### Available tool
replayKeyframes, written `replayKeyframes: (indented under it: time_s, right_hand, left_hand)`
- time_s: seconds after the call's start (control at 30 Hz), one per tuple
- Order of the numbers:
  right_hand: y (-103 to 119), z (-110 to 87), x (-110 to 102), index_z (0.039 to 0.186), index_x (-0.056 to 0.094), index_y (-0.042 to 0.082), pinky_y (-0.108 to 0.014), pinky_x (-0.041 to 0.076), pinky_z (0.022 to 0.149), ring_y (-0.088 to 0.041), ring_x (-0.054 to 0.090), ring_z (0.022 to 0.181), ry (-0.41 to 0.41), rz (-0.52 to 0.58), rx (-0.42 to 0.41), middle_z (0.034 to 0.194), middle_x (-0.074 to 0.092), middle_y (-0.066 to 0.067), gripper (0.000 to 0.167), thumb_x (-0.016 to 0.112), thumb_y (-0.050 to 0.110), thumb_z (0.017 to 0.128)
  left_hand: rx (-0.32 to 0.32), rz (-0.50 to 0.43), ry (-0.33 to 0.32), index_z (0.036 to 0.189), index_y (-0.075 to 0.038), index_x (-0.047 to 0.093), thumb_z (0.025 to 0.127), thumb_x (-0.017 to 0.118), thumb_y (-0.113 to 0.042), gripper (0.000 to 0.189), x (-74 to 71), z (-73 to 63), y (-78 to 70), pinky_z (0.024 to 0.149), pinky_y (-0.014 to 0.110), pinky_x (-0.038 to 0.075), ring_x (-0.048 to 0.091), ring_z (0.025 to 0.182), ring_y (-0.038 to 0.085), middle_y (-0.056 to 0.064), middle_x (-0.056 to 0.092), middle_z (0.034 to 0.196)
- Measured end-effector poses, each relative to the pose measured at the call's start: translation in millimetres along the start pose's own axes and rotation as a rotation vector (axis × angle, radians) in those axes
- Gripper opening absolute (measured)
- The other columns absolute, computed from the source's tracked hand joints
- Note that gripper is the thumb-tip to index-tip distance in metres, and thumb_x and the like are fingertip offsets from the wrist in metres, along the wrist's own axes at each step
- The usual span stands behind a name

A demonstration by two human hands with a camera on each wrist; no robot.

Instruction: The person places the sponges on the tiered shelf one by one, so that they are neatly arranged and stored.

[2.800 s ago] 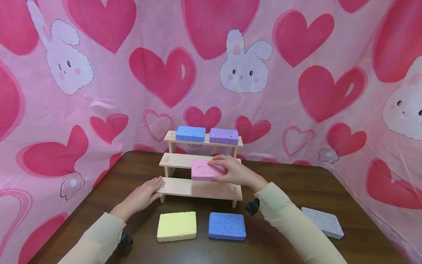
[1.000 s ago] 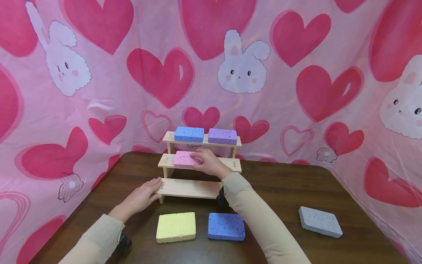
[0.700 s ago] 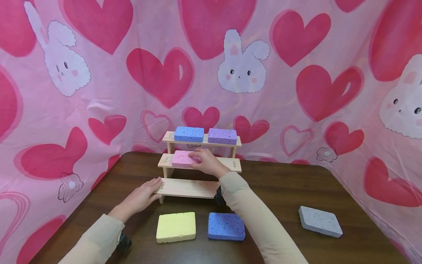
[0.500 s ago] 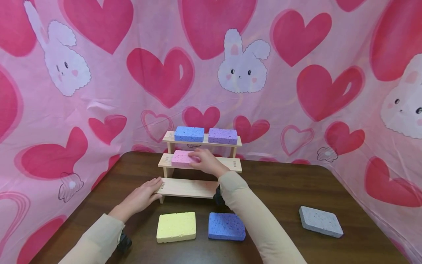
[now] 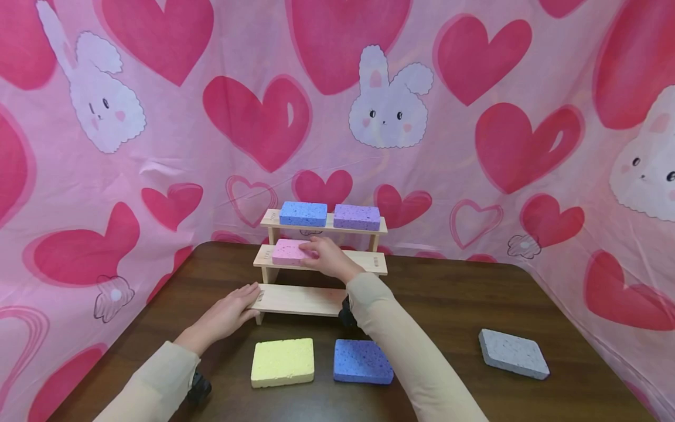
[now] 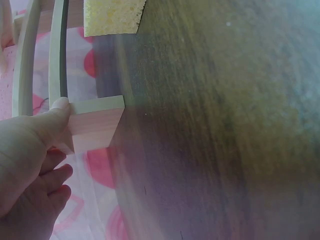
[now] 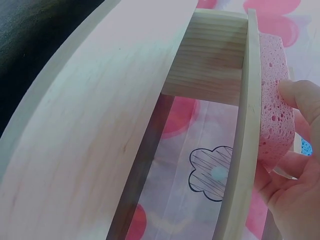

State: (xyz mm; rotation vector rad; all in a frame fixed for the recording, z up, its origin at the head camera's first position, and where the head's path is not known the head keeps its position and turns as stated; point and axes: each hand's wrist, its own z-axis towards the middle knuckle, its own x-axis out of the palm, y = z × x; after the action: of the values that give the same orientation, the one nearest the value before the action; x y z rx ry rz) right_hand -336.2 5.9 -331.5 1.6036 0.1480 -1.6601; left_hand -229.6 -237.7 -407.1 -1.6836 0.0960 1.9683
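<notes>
A pink sponge (image 5: 287,251) lies on the left part of the middle step of a three-step wooden stand (image 5: 300,298). My right hand (image 5: 332,258) holds it by its right end. In the right wrist view the thumb (image 7: 300,95) presses the sponge's front face, and the other fingers are partly hidden behind it. My left hand (image 5: 227,310) grips the left end of the lowest step. The left wrist view has that thumb (image 6: 59,112) on the step's front edge, with the fingers around its end.
On the top step sit a light blue sponge (image 5: 303,214) and a purple sponge (image 5: 357,217). In front of the stand a yellow sponge (image 5: 282,362) and a blue sponge (image 5: 361,360) lie on the brown table (image 5: 437,305). A grey sponge (image 5: 514,353) is at the right.
My right hand has carried the pink sponge from above the lowest step back onto the middle step, then slid it slightly left. The left hand has stayed at the lowest step's end.
</notes>
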Motion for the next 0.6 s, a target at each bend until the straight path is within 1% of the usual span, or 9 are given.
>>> replayKeyframes:
  time_s: [0.1,0.33,0.6]
  right_hand:
    - [0.3,0.3,-0.3,0.128,0.056,0.013,-0.042,0.025,0.106,-0.030,0.034,0.128,0.008,-0.006,0.001,0.138,0.042,-0.015,0.046,0.065,0.028,0.087]
    - [0.3,1.7,-1.0,0.130,0.055,0.015,-0.042,0.025,0.106,-0.030,0.032,0.129,0.027,-0.002,0.018,0.140,0.039,-0.016,0.047,0.065,0.029,0.086]
    - [0.0,1.0,-0.2,0.129,0.056,0.014,-0.042,0.026,0.106,-0.030,0.033,0.128,0.009,-0.009,0.007,0.139,0.041,-0.014,0.047,0.066,0.028,0.086]
  left_hand:
    - [0.007,0.004,0.000,0.130,0.008,0.047,0.082,0.069,-0.017,0.059,-0.2,0.1,-0.2,0.098,0.055,0.032,0.037,0.124,0.042,0.026,0.041,0.135]
    - [-0.001,0.005,0.011,0.130,0.007,0.046,0.082,0.069,-0.018,0.059,-0.6,0.9,0.1,0.099,0.054,0.031,0.036,0.125,0.041,0.025,0.041,0.135]
    - [0.004,0.004,0.004,0.130,0.007,0.046,0.082,0.070,-0.018,0.060,-0.6,0.3,-0.1,0.098,0.054,0.032,0.037,0.124,0.041,0.025,0.041,0.135]
